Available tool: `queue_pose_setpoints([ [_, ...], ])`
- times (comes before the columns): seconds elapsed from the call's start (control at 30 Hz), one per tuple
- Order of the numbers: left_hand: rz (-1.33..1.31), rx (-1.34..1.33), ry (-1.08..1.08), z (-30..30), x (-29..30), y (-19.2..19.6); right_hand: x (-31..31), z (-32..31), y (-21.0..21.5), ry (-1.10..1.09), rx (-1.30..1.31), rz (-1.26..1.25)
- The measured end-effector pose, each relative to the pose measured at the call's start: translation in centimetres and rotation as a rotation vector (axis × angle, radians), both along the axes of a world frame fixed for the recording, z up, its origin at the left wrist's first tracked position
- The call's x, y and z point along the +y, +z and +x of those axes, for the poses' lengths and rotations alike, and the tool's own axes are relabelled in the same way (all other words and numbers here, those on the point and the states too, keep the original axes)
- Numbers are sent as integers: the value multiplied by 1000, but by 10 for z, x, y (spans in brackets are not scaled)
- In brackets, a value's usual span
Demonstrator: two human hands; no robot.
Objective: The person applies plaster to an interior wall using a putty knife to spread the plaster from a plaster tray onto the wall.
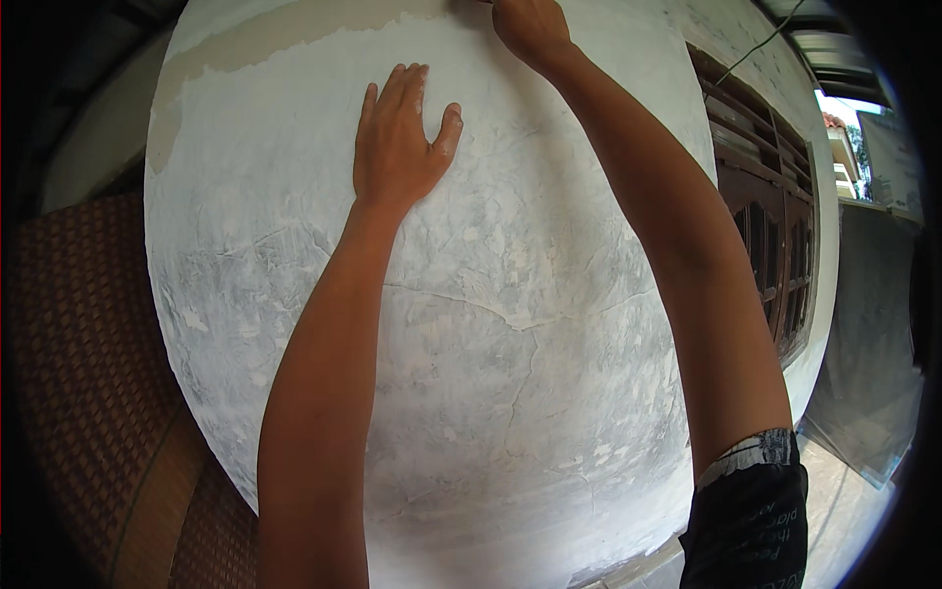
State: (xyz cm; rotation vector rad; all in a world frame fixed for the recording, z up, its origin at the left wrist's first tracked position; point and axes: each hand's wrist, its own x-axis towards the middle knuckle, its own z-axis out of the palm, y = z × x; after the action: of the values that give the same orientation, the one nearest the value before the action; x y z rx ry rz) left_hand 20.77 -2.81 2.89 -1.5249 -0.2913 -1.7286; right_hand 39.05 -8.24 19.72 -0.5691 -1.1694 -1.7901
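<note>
In the head view, a white plastered pillar (491,324) fills the middle, its face cracked and patchy, with a bare tan strip (265,39) along its upper left edge where the white coat ends; woven brown panelling (78,373) lies to its left, and a dark wooden window frame (775,245) to its right.

The risks, as a judgement: the cracked skim near the pillar's centre could flake under pressure from the palm; the stretched right arm leaves little control at the top edge, so a slip could score the coat; dust on the fingers may smear the surface.

The left hand (397,142) lies flat against the upper part of the pillar, fingers together and extended, thumb spread to the right, gripping nothing; its forearm rises straight from the lower edge. The right hand (530,29) reaches to the pillar's top edge, arm fully stretched on a diagonal, a dark printed sleeve (746,520) at the shoulder; the fingers are cut off by the frame's rim, so I cannot tell whether they are curled or holding something.
</note>
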Motion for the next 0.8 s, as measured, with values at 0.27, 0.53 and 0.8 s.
queue_pose_setpoints([
  [0.27, 3, -5, -16, 5, 2, 0, 2, 3, -28, -131, 0, -131],
  [0.53, 36, -33, -31, 3, 1, -1, -27, -14, -34, 28, 47, -175],
  [0.8, 21, -37, -50, 4, 2, 0, -7, -4, 3, -150, 4, -173],
])
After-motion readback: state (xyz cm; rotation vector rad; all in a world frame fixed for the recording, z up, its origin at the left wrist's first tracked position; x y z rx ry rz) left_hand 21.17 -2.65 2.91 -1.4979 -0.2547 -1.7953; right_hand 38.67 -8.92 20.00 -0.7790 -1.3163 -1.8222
